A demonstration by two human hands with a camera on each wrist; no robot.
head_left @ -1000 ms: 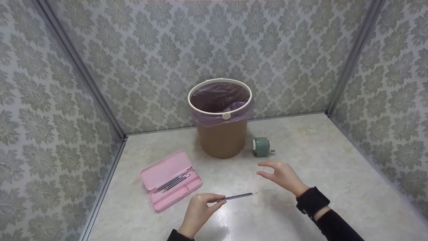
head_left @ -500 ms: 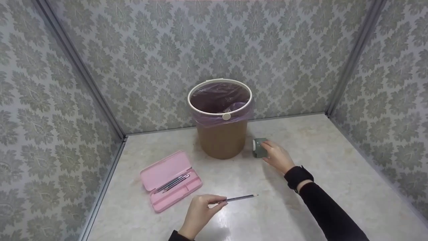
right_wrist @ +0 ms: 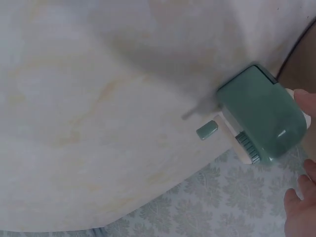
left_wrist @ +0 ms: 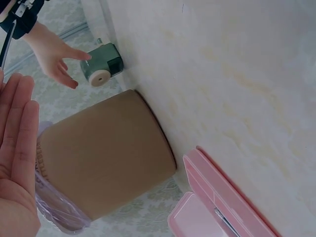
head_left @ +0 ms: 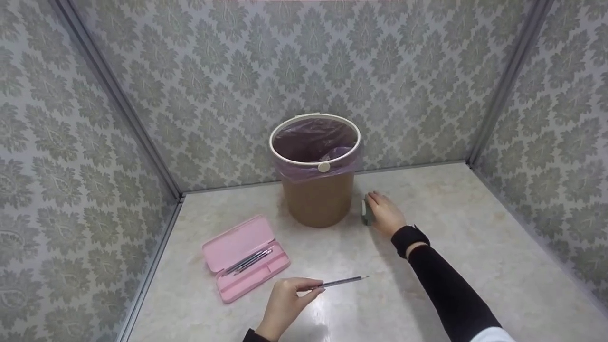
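Observation:
Between thumb and fingers my left hand [head_left: 287, 300] pinches a dark pencil [head_left: 344, 281], its tip pointing right above the table. In the left wrist view, the other fingers [left_wrist: 19, 133] of that hand extend straight. My right hand [head_left: 387, 216] is at a green crank pencil sharpener [head_left: 367, 213], which it mostly covers in the head view. The right wrist view shows the sharpener [right_wrist: 264, 113] upright with its crank handle [right_wrist: 207, 130]. The right thumb [right_wrist: 306, 102] is at its side; whether it touches is unclear. The right fingers [right_wrist: 301, 197] are spread apart from the sharpener.
A brown trash bin [head_left: 319, 199] with a purple liner stands left of the sharpener, near the back wall. An open pink pencil case [head_left: 237, 242] lies at the left, several pencils [head_left: 249, 261] in its tray. Patterned walls enclose the table [head_left: 451, 204] on three sides.
My right hand has moved forward and left from above the table to the sharpener, now covering most of it. The left hand keeps the pencil almost in place.

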